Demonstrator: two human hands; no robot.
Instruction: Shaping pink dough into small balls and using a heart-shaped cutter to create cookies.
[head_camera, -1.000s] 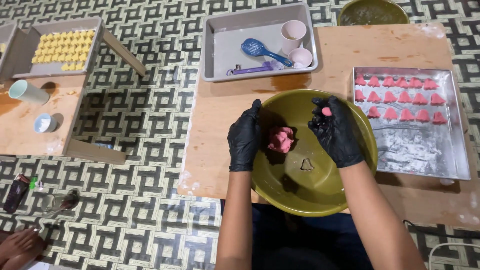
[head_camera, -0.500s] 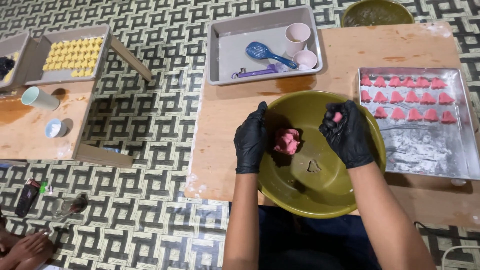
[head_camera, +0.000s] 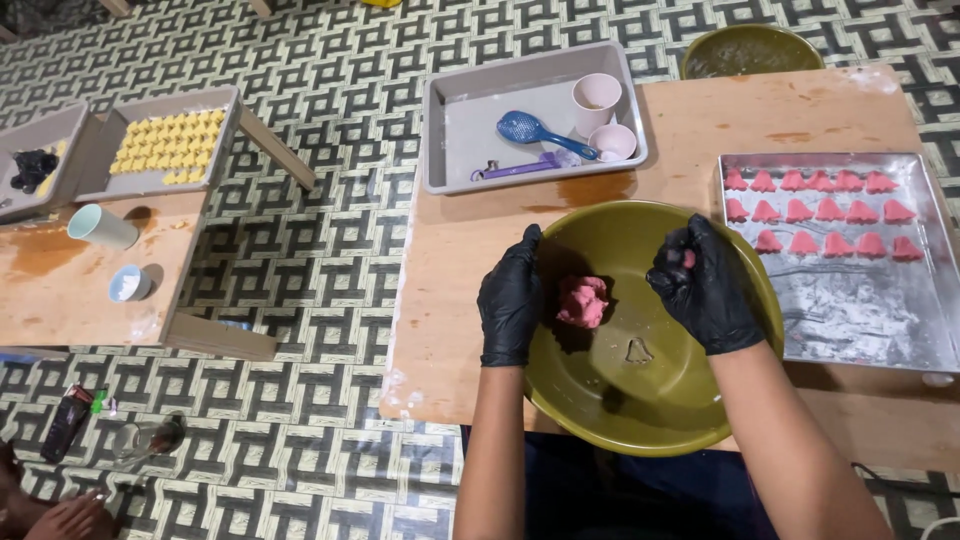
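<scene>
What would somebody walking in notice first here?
Two black-gloved hands work over a big olive-green bowl on the wooden table: the left hand rests on the rim beside a pink dough lump, and the right hand pinches a small pink piece. To the right, a metal tray holds rows of pink shaped pieces. Far left, on a second low table, another tray is filled with yellow pieces.
</scene>
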